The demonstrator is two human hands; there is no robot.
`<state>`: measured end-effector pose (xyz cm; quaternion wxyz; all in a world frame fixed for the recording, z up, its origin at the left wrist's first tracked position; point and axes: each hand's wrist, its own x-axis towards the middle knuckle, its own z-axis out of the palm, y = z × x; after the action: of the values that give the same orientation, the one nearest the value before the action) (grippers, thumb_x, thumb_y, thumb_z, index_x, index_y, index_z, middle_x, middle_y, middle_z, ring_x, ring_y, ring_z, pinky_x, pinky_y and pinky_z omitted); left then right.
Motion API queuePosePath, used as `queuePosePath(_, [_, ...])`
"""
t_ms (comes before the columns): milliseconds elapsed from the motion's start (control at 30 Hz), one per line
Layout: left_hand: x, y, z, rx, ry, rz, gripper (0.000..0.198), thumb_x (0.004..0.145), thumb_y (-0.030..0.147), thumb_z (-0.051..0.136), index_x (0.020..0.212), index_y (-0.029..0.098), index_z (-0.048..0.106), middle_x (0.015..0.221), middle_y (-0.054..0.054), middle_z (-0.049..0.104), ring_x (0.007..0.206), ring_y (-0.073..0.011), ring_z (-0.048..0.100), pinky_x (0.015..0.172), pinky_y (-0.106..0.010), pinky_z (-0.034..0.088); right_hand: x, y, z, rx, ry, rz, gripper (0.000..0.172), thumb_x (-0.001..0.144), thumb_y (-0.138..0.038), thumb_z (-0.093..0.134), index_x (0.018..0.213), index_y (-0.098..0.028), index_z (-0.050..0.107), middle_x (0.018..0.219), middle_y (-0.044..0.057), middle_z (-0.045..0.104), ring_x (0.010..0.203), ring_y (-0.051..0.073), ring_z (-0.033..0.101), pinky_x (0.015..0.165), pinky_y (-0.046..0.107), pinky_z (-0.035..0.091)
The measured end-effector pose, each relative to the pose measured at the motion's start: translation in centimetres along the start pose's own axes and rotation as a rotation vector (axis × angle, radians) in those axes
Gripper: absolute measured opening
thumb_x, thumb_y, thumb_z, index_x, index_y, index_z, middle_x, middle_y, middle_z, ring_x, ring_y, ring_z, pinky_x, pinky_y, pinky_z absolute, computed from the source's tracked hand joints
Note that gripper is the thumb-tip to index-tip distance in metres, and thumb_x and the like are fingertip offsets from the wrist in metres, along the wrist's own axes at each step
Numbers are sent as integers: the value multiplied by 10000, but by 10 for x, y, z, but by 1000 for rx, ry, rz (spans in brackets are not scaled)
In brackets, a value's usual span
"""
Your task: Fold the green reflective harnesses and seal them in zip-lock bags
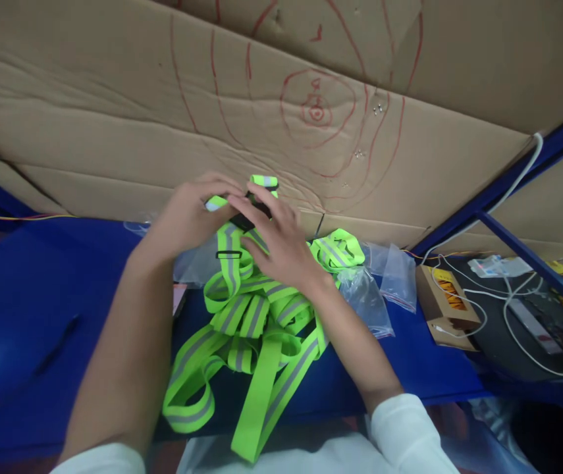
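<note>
Together, left hand (192,214) and right hand (281,243) tight on one black buckle (242,222) (one green strap pile (249,313) below)

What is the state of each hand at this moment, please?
Left hand: closed, holding the black buckle by the green strap.
Right hand: closed on the same buckle.

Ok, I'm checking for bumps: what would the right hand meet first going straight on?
The right hand would probably meet the left hand first, though a black piece is close and depth unclear.
</note>
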<state>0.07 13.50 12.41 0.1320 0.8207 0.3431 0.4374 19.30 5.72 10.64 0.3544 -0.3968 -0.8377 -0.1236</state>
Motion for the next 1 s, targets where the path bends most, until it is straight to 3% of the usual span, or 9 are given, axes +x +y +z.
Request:
queuePosePath(100, [2,5,13,33,204,82,291,940,523,652,1017,268,769,1173,-45,720,1122,-249,659,1020,-485,530,8,11,-17,132,190,-12,395,1095,-190,361,1464,-221,498,1525,81,548,1455,132,487,1229,351,420])
queuePosePath(167, [3,13,24,-18,170,77,270,951,479,663,1004,239,776,1091,-40,742,1042,-227,678,973,-422,539,10,24,-29,163,205,35,397,1076,-219,426,1463,-220,519,1520,87,549,1472,162,476,1252,374,399])
queuePosePath(267, [3,24,38,-219,4,1,286,973,458,639,1005,207,773,997,-21,774,932,-182,695,914,-319,537,5,48,-42,202,5,93,542,984,-282,628,1510,-236,509,1586,105,497,1520,259,429,1287,502,333])
queuePosePath(367, [2,27,44,-344,-96,-62,321,962,490,653,988,198,783,993,-20,790,933,-179,704,900,-278,527,-4,68,-48,385,-192,123,736,912,-334,743,1577,-270,433,1628,88,471,1537,276,420,1286,500,339])
queuePosePath(500, [2,23,45,-430,-157,-120,352,950,531,671,972,202,796,1009,-24,797,975,-189,714,906,-267,529,-9,77,-54,557,-257,149,709,862,-408,820,1496,-285,526,1543,61,568,1462,264,516,1241,448,412])
queuePosePath(633, [3,22,45,-412,-155,-156,411,955,593,642,1010,208,773,1063,-33,785,1031,-203,708,943,-288,535,-10,76,-56,611,-159,234,728,817,-491,858,1441,-267,559,1471,73,624,1370,268,593,1188,442,464])
queuePosePath(800, [-1,36,42,-296,-114,-45,478,963,592,644,1257,217,673,1262,-70,713,1194,-230,656,1070,-354,498,-11,75,-55,487,34,283,432,879,-537,787,1190,-248,702,1200,31,743,1152,240,696,1056,403,530])
queuePosePath(900, [-4,39,40,-196,-112,30,502,918,591,712,1265,231,665,1275,-67,691,1246,-250,624,1116,-394,464,-9,70,-52,431,101,276,431,873,-524,797,1189,-248,700,1185,24,742,1123,236,703,1023,390,539])
queuePosePath(1000, [-3,30,41,-184,-62,46,527,884,600,751,1257,237,668,1260,-69,693,1209,-254,639,1085,-400,484,-3,59,-45,413,131,243,411,922,-491,752,1242,-250,663,1241,32,728,1180,231,687,1051,386,533])
